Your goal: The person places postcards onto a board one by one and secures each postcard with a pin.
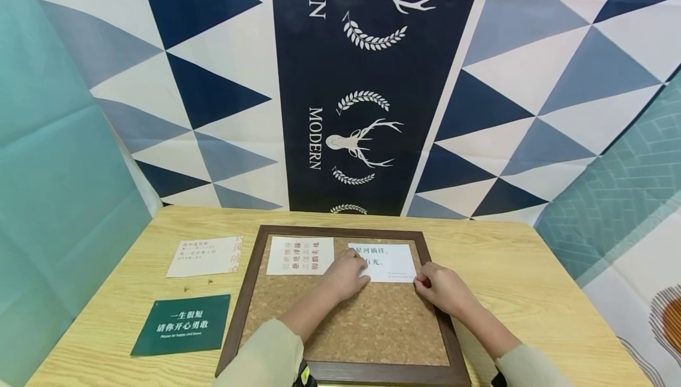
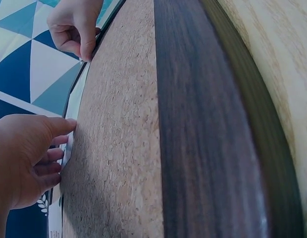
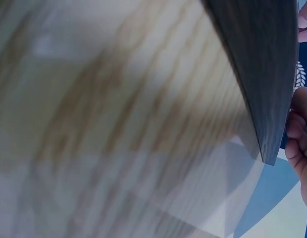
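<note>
A white card (image 1: 393, 260) with dark printed writing lies at the upper right of a cork board (image 1: 367, 322) in a dark brown frame. My left hand (image 1: 344, 275) rests on the card's left side, thumb and fingers extended and covering part of the writing. At the card's lower right corner, thumb and index finger of my right hand (image 1: 446, 288) pinch something tiny, seemingly a small pin, mostly hidden by the fingertips. The left wrist view shows this right hand (image 2: 76, 27) with fingertips together at the card's edge. Another white card (image 1: 300, 255) with red and grey writing lies upper left on the cork.
On the wooden table (image 1: 527, 292) left of the board lie a white card with pinkish writing (image 1: 204, 257) and a green card (image 1: 183, 325). Two small brass-coloured pins (image 1: 186, 289) sit between them. A patterned cloth (image 1: 223, 80) hangs behind the table.
</note>
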A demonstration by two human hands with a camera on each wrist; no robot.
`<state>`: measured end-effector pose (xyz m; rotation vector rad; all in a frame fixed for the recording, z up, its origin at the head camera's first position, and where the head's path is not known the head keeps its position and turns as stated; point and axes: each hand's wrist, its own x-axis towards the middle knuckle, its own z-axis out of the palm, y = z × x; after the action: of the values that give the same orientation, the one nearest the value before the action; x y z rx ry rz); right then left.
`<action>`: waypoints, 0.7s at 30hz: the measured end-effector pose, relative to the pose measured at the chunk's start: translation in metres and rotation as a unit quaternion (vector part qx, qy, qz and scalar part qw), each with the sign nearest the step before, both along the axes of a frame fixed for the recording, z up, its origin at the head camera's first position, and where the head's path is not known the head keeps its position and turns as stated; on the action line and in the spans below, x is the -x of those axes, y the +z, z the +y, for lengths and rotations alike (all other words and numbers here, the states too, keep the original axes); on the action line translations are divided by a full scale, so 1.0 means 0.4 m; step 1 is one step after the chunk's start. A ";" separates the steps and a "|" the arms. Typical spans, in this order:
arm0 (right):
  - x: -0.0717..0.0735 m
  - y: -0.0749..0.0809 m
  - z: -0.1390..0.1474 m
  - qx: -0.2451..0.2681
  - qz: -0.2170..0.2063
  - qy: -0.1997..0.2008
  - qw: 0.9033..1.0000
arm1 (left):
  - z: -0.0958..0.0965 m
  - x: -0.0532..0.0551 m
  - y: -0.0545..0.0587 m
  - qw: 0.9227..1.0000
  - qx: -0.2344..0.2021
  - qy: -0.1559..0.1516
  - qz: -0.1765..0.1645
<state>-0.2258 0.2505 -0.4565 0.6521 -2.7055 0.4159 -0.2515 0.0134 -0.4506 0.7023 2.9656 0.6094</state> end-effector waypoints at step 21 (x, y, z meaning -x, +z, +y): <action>0.016 0.006 0.008 -0.005 -0.065 0.001 0.998 | 0.002 0.002 -0.001 1.000 -0.010 0.001 -0.009</action>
<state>-0.2321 0.2538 -0.4541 0.6505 -2.8319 0.4592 -0.2521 0.0142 -0.4509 0.6919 2.9484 0.6437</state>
